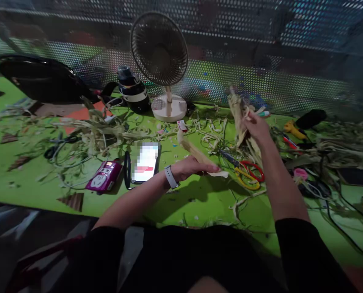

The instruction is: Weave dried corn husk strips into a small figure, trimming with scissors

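While L hand [189, 167] grips a pale husk strip [196, 151] over the green tabletop [163, 209], R hand [257, 127] is at a husk bundle [237, 114].
L fingers closed round strip; R fingers touch bundle, can't tell if gripping. Dark bottle [135, 99] w/ white band stands nr pale fan [166, 57], contents hidden. Tabletop strewn w/ dry scraps [103, 132]; red-and-yellow scissors [237, 164] btwn hands, lit phone [146, 162] + purple socket box [104, 177] to L. Perforated screen [291, 49] behind, rm dim.
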The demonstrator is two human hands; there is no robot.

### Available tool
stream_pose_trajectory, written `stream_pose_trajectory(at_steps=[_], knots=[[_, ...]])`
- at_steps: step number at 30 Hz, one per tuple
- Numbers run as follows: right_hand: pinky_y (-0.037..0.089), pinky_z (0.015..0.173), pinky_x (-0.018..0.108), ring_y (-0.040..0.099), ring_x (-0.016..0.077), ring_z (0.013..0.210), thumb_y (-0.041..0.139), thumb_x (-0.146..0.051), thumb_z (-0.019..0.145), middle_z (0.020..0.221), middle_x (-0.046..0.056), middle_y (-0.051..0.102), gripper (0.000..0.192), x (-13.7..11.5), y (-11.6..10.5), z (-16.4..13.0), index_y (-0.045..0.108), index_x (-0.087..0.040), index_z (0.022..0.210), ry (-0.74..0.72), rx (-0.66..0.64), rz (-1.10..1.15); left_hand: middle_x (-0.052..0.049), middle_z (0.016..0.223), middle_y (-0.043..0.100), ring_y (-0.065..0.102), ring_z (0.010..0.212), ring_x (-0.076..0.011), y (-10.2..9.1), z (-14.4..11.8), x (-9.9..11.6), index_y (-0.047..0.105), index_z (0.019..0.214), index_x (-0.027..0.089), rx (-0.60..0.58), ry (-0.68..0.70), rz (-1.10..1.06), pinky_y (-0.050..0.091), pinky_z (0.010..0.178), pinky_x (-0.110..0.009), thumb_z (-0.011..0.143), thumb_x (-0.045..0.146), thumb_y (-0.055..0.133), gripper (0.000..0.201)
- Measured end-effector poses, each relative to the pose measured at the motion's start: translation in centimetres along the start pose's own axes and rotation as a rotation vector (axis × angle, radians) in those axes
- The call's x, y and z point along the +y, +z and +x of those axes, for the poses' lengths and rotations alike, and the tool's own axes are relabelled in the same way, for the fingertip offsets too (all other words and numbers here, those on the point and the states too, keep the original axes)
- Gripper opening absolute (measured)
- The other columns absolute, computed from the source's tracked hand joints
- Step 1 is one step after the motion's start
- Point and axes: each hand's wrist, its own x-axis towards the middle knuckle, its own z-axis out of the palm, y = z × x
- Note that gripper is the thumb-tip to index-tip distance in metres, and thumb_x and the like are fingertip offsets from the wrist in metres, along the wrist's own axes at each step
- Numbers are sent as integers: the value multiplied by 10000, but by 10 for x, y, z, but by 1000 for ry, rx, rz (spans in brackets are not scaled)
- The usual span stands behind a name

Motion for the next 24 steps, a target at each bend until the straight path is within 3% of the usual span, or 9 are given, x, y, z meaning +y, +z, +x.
stream_pose_trajectory(at_steps=[4, 5, 8, 9, 11, 15, 16, 20, 24], knots=[[455, 728, 388, 592, 253, 797, 610, -472, 775, 743, 91, 632, 310, -31, -1, -47, 622, -174, 692, -266, -12, -109, -36, 655, 639, 538, 565, -89, -4, 3, -5, 676, 658, 107, 11, -23, -18, 379, 507, -220, 572, 321, 825, 274], [450, 666, 352, 573, 214, 704, 550, -514, 817, 682, 69, 610, 379, -41, 0, -65, 598, -182, 642, -293, -116, -20, -33, 644, 635, 539, 558, -89, -5, 5, -6, 670, 647, 107, -11, -24, -5, 384, 507, -223, 570, 315, 827, 272], [386, 518, 273, 485, 133, 526, 451, -603, 856, 558, 9, 544, 505, -67, 8, -116, 574, -186, 597, -320, -817, 196, -26, 661, 638, 555, 575, -93, -6, 8, -9, 671, 689, 113, -107, 3, 17, 423, 538, -234, 569, 295, 828, 269], [346, 489, 257, 444, 117, 503, 522, -605, 816, 535, -11, 503, 479, -71, 12, -128, 551, -188, 583, -341, -870, 223, -24, 677, 641, 563, 590, -95, -6, 8, -10, 676, 718, 116, -126, 31, 14, 437, 556, -237, 572, 291, 826, 274], [324, 478, 247, 417, 106, 499, 557, -586, 799, 535, -27, 464, 454, -73, 18, -139, 523, -191, 578, -280, -793, 325, -21, 702, 648, 575, 619, -98, -6, 5, -13, 686, 758, 121, -159, 99, 44, 457, 587, -241, 590, 299, 815, 276], [319, 455, 245, 383, 100, 437, 493, -547, 843, 495, -48, 418, 434, -63, 18, -135, 437, -214, 569, -21, -406, 603, -13, 636, 633, 569, 602, -107, -8, -6, -14, 682, 664, 123, -215, 138, 250, 448, 551, -226, 575, 330, 822, 266], [323, 459, 247, 393, 102, 438, 461, -538, 859, 499, -43, 433, 434, -62, 16, -136, 444, -213, 572, -26, -417, 622, -17, 651, 645, 578, 611, -110, -8, -8, -13, 686, 674, 125, -197, 112, 252, 458, 561, -228, 587, 341, 814, 265], [308, 494, 250, 404, 103, 492, 516, -529, 834, 536, -33, 464, 409, -70, 14, -153, 522, -192, 600, -256, -790, 369, -35, 739, 694, 625, 690, -134, -5, -7, -14, 703, 749, 136, -220, 100, 188, 505, 636, -252, 600, 310, 805, 250], [293, 494, 251, 361, 98, 487, 514, -521, 841, 504, -47, 400, 432, -77, 15, -161, 435, -204, 559, -283, -672, 397, -28, 714, 700, 631, 666, -131, -2, -9, -18, 712, 718, 147, -268, 51, 204, 514, 635, -246, 586, 279, 811, 211]])
